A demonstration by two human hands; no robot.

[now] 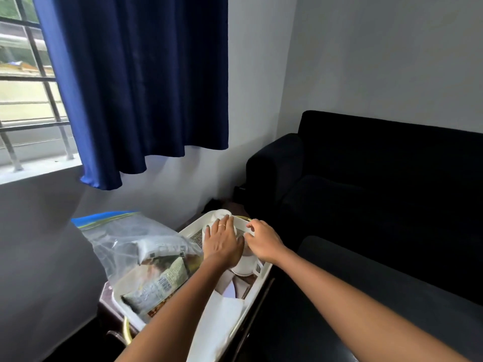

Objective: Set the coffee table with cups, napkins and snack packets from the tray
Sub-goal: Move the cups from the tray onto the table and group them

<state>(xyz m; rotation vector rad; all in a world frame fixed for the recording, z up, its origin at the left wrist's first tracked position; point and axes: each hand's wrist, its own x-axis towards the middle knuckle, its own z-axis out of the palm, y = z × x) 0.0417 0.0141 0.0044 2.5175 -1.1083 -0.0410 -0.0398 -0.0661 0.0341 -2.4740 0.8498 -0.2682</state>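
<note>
Grey walls, a dark blue curtain beside a barred window and a black sofa frame a small dark wooden surface that carries a white rectangular plastic tray. Everything the task names appears to sit in that tray, so the setting looks barely begun.

The left hand lies flat, its fingers spread loosely over the top of a white ceramic cup near the tray's far end; whether it grips the cup I cannot tell. A second white cup stands just behind it, and a third white cup with a handle stands nearer the camera, partly under both wrists. The right hand hovers just beside the left, its fingers curled as if pinching something small and pale, too blurred to name.

A clear zip-top plastic bag of snack packets rests on the tray's left side, and folded white paper napkins lie at its near end. No coffee table with laid items is in view; cups, napkins and packets all seem left to move.
</note>
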